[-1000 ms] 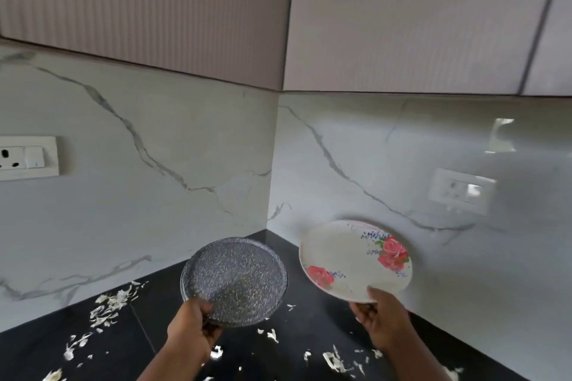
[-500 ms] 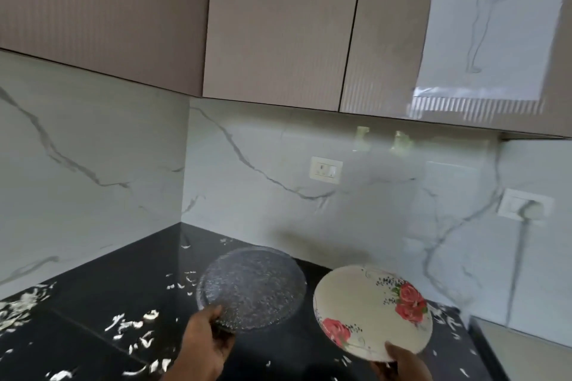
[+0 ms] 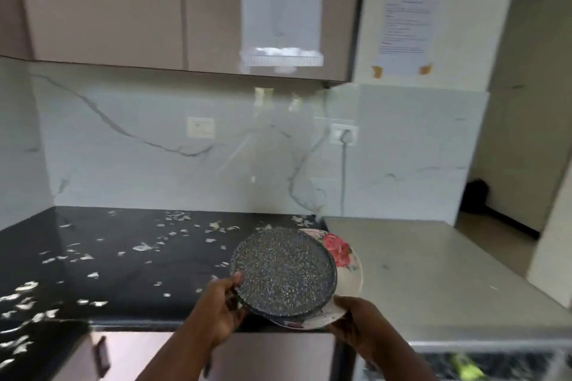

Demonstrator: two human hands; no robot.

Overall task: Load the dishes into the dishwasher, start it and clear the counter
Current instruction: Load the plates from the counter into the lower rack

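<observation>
- Left hand [image 3: 221,306] grips the near-left rim of the speckled grey plate [image 3: 283,271], thumb on top.
- Right hand [image 3: 356,320] holds the near edge of the floral plate [image 3: 342,254], fingers curled under it.
- Both plates are held above the near edge of the black counter [image 3: 93,244], grey one overlapping the floral one; touching or not: cannot tell.
- Judged step: stacking the pair to carry to the dishwasher. Do it well: seat the grey plate flat and centred on the floral one, keep both level, keep a thumb over the top rim so nothing slides.
- White scraps [image 3: 142,247] litter the counter; clearing not yet done.
- Taped paper notice [image 3: 405,25] on the far right wall: printed lines present, too blurred to read. No brands legible.
</observation>
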